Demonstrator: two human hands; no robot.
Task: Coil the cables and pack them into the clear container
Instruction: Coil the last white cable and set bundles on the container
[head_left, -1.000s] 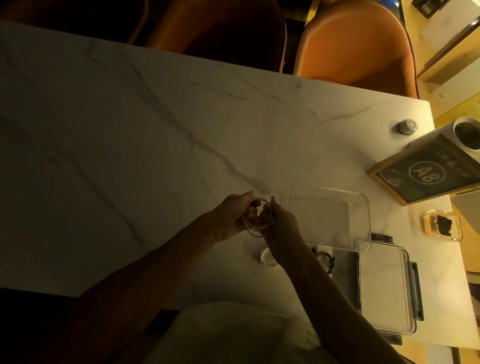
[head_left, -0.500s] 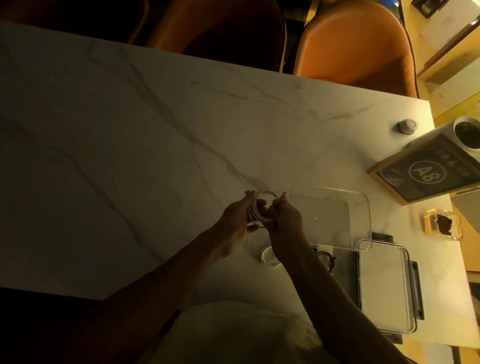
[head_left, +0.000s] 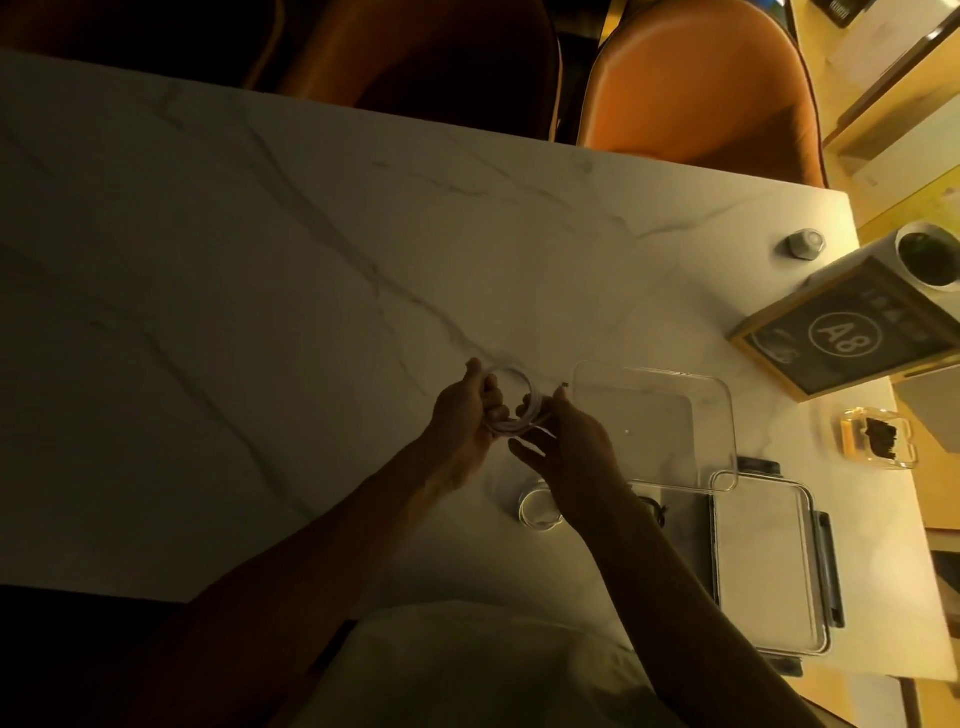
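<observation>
A white cable (head_left: 519, 402) is wound into a small round coil just above the marble table (head_left: 260, 312). My left hand (head_left: 467, 410) grips the coil's left side. My right hand (head_left: 571, 441) pinches the cable's end at the coil's right side, the plug tip poking up by my fingers. The clear container (head_left: 717, 415) lies open just right of my hands, looking bare inside. Its lid (head_left: 758, 566) lies flat to the lower right. A second white coil (head_left: 535, 512) rests on the table under my right wrist. A dark cable (head_left: 657, 512) shows beside that wrist.
A framed sign reading A8 (head_left: 852, 332) stands at the right edge with a white cup (head_left: 930, 254) behind it. A small metal knob (head_left: 805, 244) and a clear dish (head_left: 878, 436) with something dark sit nearby. Orange chairs (head_left: 696, 88) line the far side.
The coil has risen slightly away from me and turned more face-on to the camera. My right hand has opened out, fingers spreading below the coil while still pinching the cable end.
</observation>
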